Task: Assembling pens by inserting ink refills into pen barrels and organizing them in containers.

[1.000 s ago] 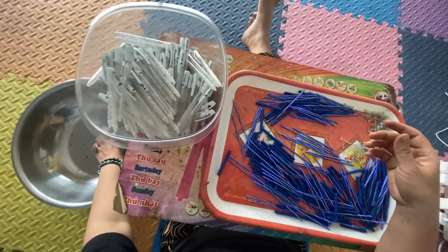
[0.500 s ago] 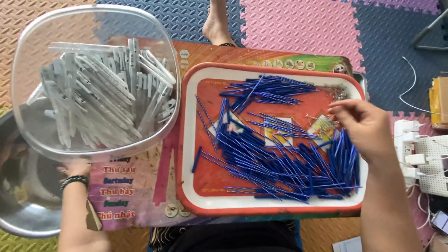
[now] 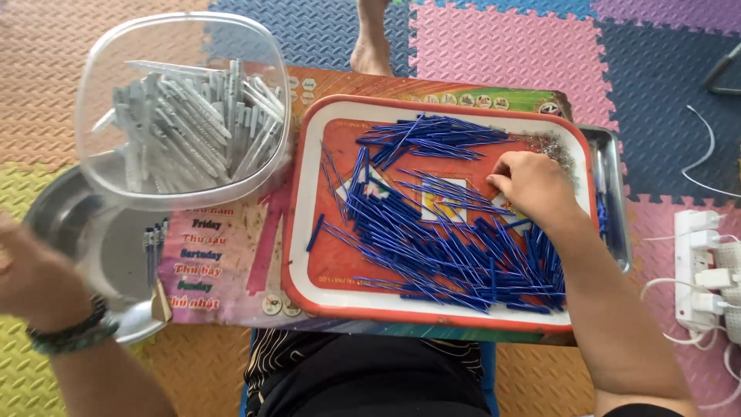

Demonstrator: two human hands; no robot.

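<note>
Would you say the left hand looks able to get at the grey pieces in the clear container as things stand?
Probably yes: the left hand is low beside the metal bowl, empty as far as shows, and the clear container stands open-topped just above it, with nothing between them.

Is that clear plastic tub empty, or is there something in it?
Not empty. The clear tub holds a loose heap of pale grey sticks, well below its rim.
</note>
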